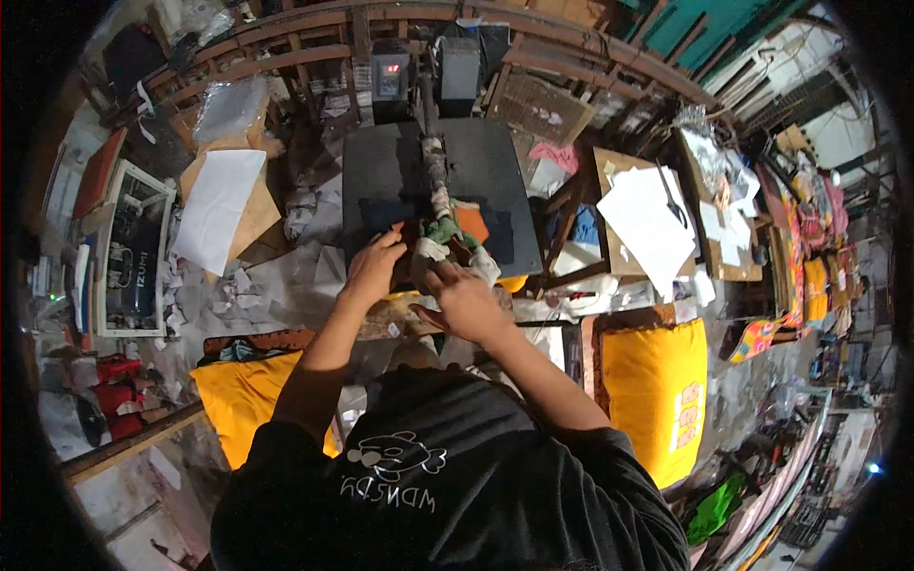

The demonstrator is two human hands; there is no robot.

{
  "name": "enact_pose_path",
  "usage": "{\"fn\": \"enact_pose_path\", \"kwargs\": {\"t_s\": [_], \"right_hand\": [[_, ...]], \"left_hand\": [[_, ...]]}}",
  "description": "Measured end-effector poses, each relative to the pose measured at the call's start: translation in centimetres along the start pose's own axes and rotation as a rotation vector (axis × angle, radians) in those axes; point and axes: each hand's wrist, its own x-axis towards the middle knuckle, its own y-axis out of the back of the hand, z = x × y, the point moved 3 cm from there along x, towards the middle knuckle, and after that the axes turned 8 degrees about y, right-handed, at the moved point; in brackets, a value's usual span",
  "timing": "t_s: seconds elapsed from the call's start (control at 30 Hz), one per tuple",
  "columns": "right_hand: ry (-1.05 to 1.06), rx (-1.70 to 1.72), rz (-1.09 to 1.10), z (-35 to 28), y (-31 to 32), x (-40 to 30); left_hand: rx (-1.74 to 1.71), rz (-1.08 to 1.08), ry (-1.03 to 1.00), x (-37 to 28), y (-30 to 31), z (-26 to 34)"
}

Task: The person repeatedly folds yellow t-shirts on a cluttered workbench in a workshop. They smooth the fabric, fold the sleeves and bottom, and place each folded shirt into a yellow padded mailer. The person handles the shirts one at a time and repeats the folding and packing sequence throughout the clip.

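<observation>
A heat press with a broad black top plate (pixel 478 164) stands before me. Its long lever (pixel 433 157) runs towards me and ends in a fork-like handle (pixel 488 267) wrapped in white and green cloth. My right hand (pixel 468 303) is at the near side of this handle, fingers curled by the wrapping; whether they grip it is unclear. My left hand (pixel 373 268) rests at the plate's front edge, its fingertips by a small orange-brown patch. An orange piece (pixel 471 223) lies on the plate beside the handle. Yellow fabric (pixel 513 283) shows under the press's front edge.
A control box (pixel 390 75) with a lit red display stands behind the press. On the right, scissors (pixel 671 196) lie on white sheets (pixel 646 221) over a board. A stack of yellow fabric (pixel 653 400) bears printing. More yellow cloth (pixel 246 400) is at left. Paper scraps litter the floor.
</observation>
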Motion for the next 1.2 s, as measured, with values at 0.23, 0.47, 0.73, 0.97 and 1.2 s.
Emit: {"fn": "enact_pose_path", "kwargs": {"t_s": [0.23,0.47,0.73,0.97,1.2], "right_hand": [[-0.011,-0.246,-0.249,1.6,-4.2,3.0],[0.008,-0.268,-0.357,-2.0,6.1,7.2],[0.141,-0.544,-0.11,-2.9,17.7,13.5],[0.299,-0.734,0.512,-0.3,26.1,19.5],[0.425,-0.668,0.696,-0.4,29.8,19.9]], "left_hand": [[0.063,0.085,0.117,-0.2,-0.2,1.3],[0.133,-0.131,0.214,2.5,-1.0,0.3],[-0.024,-0.388,-0.001,10.2,5.7,-0.8],[0.099,-0.647,0.048,15.7,14.6,4.0],[0.324,-0.634,-0.002,19.8,19.3,4.8]]}}
